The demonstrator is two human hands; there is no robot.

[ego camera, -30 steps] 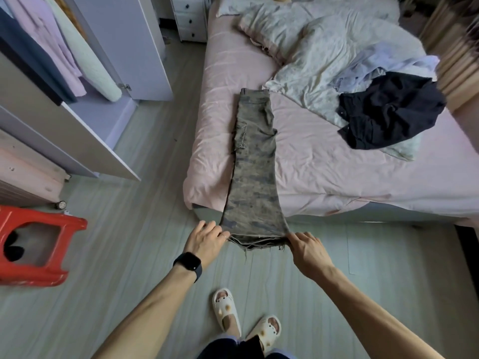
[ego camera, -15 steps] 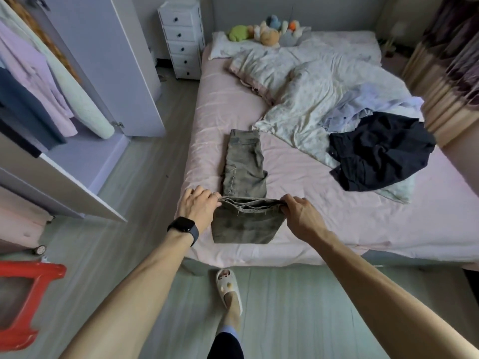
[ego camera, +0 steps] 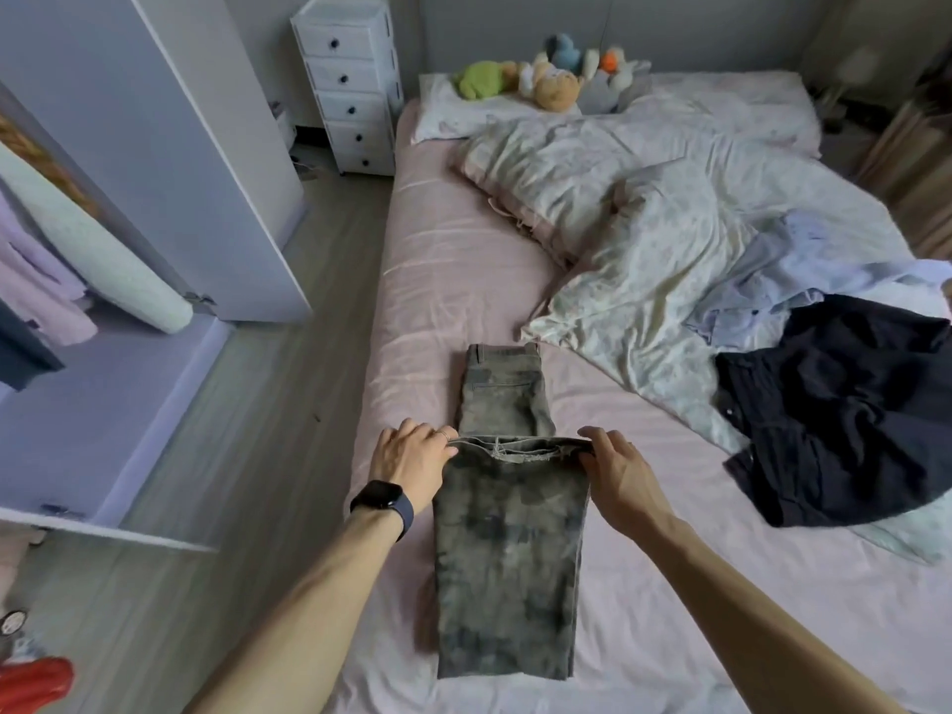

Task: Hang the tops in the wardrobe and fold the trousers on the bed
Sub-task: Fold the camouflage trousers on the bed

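Observation:
Grey-green mottled trousers (ego camera: 507, 548) lie lengthwise on the pink bed sheet (ego camera: 438, 280), with the legs doubled over toward the waistband. My left hand (ego camera: 412, 463) pinches the left corner of the frayed hems. My right hand (ego camera: 615, 468) pinches the right corner. The hems sit over the thighs, short of the waistband (ego camera: 502, 353). A black top (ego camera: 834, 409) and a pale blue shirt (ego camera: 803, 275) lie crumpled on the bed's right side. The open wardrobe (ego camera: 103, 394) stands at the left with tops hanging inside.
A floral duvet (ego camera: 633, 239) and pillows cover the bed's far half, with soft toys (ego camera: 546, 77) at the head. A white drawer unit (ego camera: 350, 85) stands beside the bed. The wardrobe door (ego camera: 206, 146) juts into the aisle. A red stool (ego camera: 31, 685) sits at bottom left.
Both hands have lifted the hems from the bed's foot edge and carried them up over the trousers, folding the legs. I have stepped closer to the bed.

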